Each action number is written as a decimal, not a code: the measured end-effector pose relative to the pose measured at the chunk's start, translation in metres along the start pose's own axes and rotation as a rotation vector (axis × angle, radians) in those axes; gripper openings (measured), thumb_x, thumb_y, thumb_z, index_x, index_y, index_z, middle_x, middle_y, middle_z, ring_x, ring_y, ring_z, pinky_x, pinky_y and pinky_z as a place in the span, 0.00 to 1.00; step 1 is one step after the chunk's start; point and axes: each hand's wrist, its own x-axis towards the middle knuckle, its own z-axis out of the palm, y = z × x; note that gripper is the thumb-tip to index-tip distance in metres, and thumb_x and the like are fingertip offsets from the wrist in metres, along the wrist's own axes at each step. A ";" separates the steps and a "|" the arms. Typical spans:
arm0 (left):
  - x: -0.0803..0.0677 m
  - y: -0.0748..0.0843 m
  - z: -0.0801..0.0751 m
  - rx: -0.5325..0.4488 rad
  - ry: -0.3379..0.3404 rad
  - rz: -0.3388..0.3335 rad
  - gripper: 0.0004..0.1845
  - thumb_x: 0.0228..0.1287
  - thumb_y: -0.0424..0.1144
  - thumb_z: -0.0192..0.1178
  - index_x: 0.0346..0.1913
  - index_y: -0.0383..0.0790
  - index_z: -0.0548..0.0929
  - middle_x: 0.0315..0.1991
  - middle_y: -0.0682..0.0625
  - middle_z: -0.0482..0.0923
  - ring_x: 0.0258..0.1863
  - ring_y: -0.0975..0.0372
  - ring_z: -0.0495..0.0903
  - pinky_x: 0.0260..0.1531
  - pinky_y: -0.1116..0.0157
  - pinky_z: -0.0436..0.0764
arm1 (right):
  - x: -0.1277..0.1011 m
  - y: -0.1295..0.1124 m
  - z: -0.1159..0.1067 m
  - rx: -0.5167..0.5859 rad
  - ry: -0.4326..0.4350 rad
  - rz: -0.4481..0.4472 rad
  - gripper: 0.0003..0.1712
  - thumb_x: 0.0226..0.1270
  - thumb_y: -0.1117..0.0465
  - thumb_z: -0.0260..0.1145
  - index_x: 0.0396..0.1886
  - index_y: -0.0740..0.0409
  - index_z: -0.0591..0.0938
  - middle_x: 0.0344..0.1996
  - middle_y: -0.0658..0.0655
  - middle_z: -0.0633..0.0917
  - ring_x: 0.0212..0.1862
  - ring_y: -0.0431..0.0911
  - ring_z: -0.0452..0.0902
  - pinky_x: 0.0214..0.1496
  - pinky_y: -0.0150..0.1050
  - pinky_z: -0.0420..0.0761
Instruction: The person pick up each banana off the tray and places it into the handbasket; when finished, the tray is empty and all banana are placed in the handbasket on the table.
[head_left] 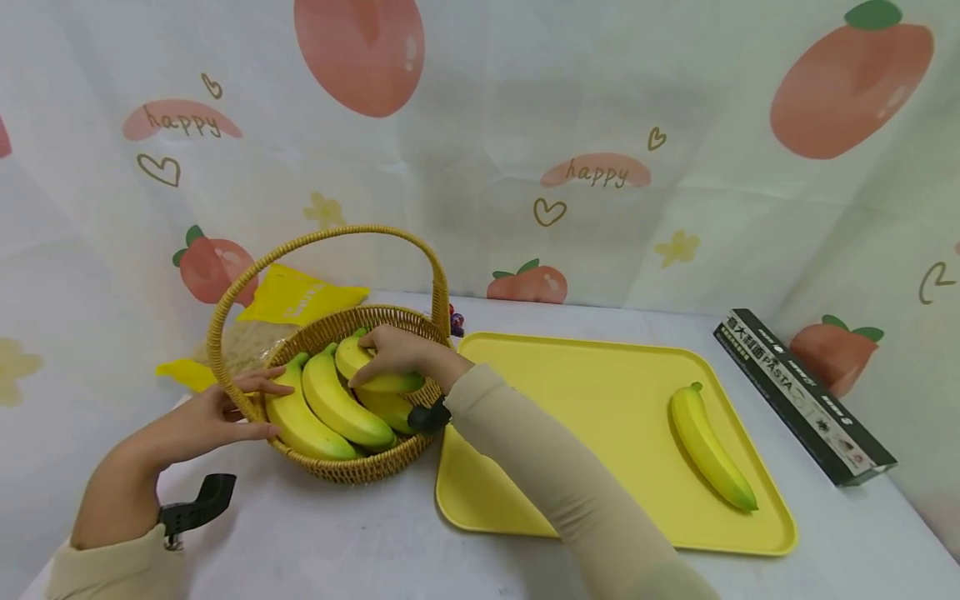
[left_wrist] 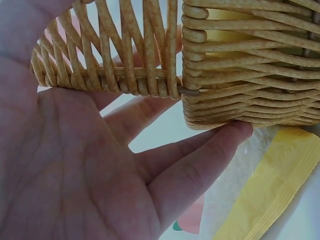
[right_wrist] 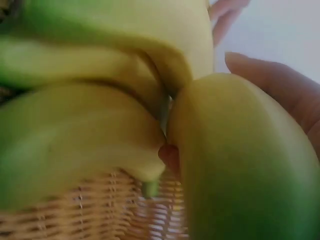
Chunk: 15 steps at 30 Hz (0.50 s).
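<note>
Right grip curls round a banana in the basket — left grip spread, steadying its rim.

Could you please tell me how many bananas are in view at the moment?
5. Four lie in the wicker basket: the left banana, the next banana, one under the right hand and one below it. The fifth banana lies on the yellow tray. More may be hidden.
</note>
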 end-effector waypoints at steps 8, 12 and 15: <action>0.001 0.000 0.000 -0.005 -0.010 -0.021 0.25 0.59 0.42 0.63 0.60 0.44 0.73 0.69 0.39 0.55 0.49 0.93 0.57 0.44 0.79 0.71 | -0.001 0.003 0.007 0.114 -0.052 0.038 0.19 0.67 0.61 0.59 0.19 0.54 0.63 0.16 0.49 0.61 0.18 0.38 0.56 0.24 0.29 0.62; 0.001 -0.001 0.000 0.005 0.000 -0.009 0.25 0.58 0.41 0.63 0.60 0.44 0.74 0.69 0.38 0.56 0.49 0.93 0.58 0.44 0.79 0.72 | -0.003 0.003 0.007 0.177 -0.059 0.041 0.26 0.68 0.64 0.57 0.17 0.52 0.52 0.14 0.47 0.52 0.15 0.38 0.49 0.22 0.29 0.59; 0.001 -0.002 -0.001 0.005 -0.003 -0.015 0.25 0.59 0.41 0.63 0.60 0.44 0.74 0.69 0.39 0.55 0.49 0.93 0.57 0.44 0.79 0.72 | -0.004 0.002 0.008 0.182 -0.044 0.053 0.26 0.67 0.64 0.59 0.18 0.52 0.52 0.15 0.47 0.51 0.15 0.38 0.48 0.22 0.29 0.59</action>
